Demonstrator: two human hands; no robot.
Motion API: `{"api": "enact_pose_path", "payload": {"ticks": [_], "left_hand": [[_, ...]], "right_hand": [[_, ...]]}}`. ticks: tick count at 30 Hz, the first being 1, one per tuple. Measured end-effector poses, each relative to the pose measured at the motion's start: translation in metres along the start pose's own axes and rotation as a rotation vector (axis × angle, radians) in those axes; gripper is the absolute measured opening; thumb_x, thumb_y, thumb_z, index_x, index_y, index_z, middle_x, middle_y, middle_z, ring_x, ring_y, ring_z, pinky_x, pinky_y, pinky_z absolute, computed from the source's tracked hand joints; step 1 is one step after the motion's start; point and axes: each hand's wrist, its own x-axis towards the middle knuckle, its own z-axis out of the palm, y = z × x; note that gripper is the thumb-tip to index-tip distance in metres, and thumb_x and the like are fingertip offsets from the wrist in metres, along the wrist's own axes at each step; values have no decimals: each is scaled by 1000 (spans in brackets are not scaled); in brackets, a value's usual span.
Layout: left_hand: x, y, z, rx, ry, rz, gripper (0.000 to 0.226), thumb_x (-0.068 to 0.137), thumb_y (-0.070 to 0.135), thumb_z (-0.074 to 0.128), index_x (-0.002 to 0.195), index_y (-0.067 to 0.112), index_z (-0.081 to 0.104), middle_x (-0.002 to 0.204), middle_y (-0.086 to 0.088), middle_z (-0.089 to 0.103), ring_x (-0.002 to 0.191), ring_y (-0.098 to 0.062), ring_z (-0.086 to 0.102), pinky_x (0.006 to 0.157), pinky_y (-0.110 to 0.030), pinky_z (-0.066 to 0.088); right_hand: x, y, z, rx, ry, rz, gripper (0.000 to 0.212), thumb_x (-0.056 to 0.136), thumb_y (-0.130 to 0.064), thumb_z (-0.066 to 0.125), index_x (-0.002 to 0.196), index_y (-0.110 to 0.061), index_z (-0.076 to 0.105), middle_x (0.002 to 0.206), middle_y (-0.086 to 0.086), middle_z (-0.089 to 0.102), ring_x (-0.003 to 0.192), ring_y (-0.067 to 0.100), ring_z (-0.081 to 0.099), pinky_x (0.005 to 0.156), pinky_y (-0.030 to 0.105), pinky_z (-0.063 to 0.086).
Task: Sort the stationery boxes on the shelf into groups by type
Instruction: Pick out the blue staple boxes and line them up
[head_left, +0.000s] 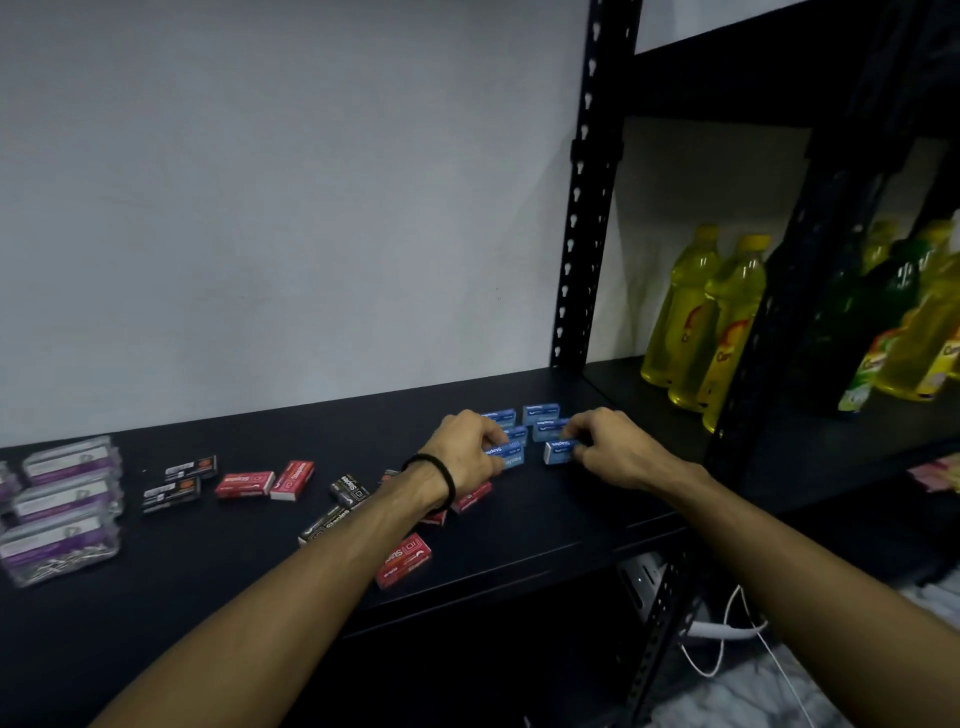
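Several blue staple boxes (540, 413) are grouped on the black shelf (311, 582) towards its right end. My left hand (462, 447) pinches one blue box (508, 454) at the group's front left. My right hand (608, 449) pinches another blue box (558, 451) at the front right. Red staple boxes (244, 483) and black staple boxes (179, 480) lie scattered across the shelf's middle; one red box (404, 561) sits near the front edge. My left forearm partly hides some red boxes.
Clear cases with purple labels (67, 499) are stacked at the shelf's left end. A black perforated upright (582, 234) stands behind the blue group. Yellow drink bottles (701, 322) fill the neighbouring shelf bay at right. White cables (727, 629) hang below.
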Motion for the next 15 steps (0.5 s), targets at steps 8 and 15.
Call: {"api": "enact_pose_path", "payload": {"ticks": [8, 15], "left_hand": [[10, 8, 19, 46, -16, -8, 32, 84, 14, 70, 116, 14, 67, 118, -4, 66, 103, -17, 63, 87, -23, 49], [14, 14, 25, 75, -20, -5, 27, 84, 12, 69, 110, 13, 68, 112, -5, 67, 99, -19, 63, 89, -32, 52]], "right_hand": [[8, 11, 3, -13, -9, 9, 18, 92, -9, 56, 97, -20, 69, 96, -5, 65, 84, 7, 62, 77, 33, 55], [11, 16, 5, -36, -16, -10, 19, 91, -6, 54, 90, -17, 70, 93, -4, 65, 81, 8, 62, 74, 33, 54]]}}
